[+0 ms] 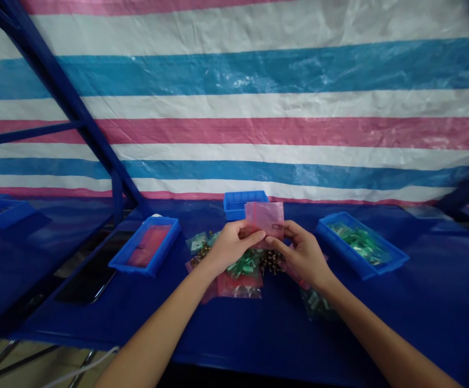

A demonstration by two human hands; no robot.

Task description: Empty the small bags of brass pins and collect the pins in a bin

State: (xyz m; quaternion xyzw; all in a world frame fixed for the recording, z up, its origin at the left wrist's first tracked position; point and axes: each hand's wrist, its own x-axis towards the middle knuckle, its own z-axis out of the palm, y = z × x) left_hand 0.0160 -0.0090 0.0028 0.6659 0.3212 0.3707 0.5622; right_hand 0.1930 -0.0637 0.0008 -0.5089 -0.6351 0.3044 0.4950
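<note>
A large plastic sheet with pink, white and blue stripes [234,97] hangs behind a long table with dark blue cover [420,323], and one blue metal frame bar [56,81] crosses at the left side. On this table stand three rectangular blue plastic trays: the back one [244,205], the left one [144,245] with something pink inside, and the right one [359,245] with many green packets. A fourth blue tray [4,213] stands farther left, on another surface. Between the trays lie a heap of small brass-coloured parts [270,262] and several pink bags [240,285]. The left hand [232,245] and the right hand [305,253] each pinch, with thumb and fingers, one see-through pink plastic bag [264,220], held up above the heap, just before the back tray.
</note>
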